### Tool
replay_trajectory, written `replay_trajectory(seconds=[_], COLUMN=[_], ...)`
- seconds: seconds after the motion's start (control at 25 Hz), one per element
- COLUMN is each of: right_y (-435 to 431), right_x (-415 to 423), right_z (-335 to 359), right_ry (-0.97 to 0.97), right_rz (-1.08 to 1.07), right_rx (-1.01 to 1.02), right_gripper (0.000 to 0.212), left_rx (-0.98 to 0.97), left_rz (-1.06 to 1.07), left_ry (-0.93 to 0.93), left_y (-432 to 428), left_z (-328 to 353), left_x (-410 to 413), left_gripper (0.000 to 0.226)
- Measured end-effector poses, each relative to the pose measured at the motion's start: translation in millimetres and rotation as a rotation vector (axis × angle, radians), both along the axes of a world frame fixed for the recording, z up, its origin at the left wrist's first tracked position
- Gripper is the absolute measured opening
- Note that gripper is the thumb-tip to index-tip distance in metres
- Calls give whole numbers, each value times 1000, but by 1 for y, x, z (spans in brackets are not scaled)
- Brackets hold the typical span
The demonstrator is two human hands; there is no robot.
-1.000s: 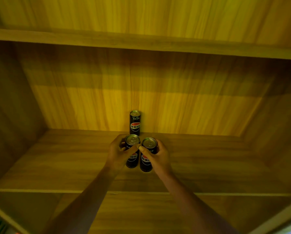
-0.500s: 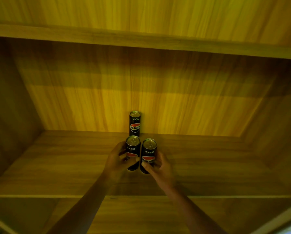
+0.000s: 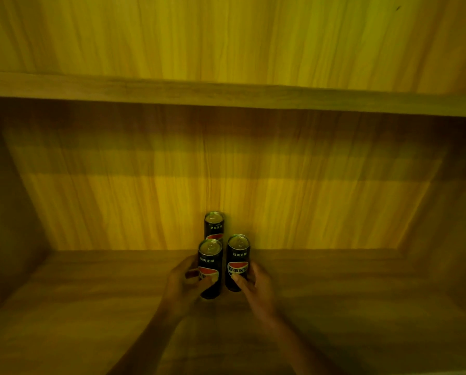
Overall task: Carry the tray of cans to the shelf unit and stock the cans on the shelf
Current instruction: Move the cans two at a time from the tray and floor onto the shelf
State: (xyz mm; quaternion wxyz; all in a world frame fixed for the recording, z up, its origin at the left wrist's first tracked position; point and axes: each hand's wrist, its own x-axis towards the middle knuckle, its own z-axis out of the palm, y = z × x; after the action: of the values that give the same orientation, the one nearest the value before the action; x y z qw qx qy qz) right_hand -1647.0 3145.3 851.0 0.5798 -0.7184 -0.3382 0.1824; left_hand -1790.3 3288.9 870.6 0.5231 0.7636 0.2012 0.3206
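Three slim black cans with red and white labels stand upright on the wooden shelf board. The rear can is near the back panel, free of both hands. My left hand wraps around the front left can, thumb across its label. My right hand grips the lower part of the front right can. The two front cans stand side by side, almost touching. No tray is in view.
The shelf compartment has a wooden back panel, side walls at left and right, and an upper shelf board overhead. Shelf surface stretches to either side of the cans.
Both hands have slid lower on the two front cans, which now stand on the shelf closer to the rear can. The camera has tilted so the shelf sits lower in view.
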Motion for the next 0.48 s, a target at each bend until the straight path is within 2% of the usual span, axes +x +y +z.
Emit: replay_trajectory(seconds=[0.28,0.48], right_y=[48,64], right_x=[31,41], right_z=[6,5], right_ry=[-72,-149], right_rz=[-17,-68], right_rx=[66,15], right_gripper=[49,50], left_rx=[-39,-51], left_rz=[49,112], left_ry=[3,21], left_y=[17,17], left_z=[1,1], left_x=[23,30], left_gripper=[58,51])
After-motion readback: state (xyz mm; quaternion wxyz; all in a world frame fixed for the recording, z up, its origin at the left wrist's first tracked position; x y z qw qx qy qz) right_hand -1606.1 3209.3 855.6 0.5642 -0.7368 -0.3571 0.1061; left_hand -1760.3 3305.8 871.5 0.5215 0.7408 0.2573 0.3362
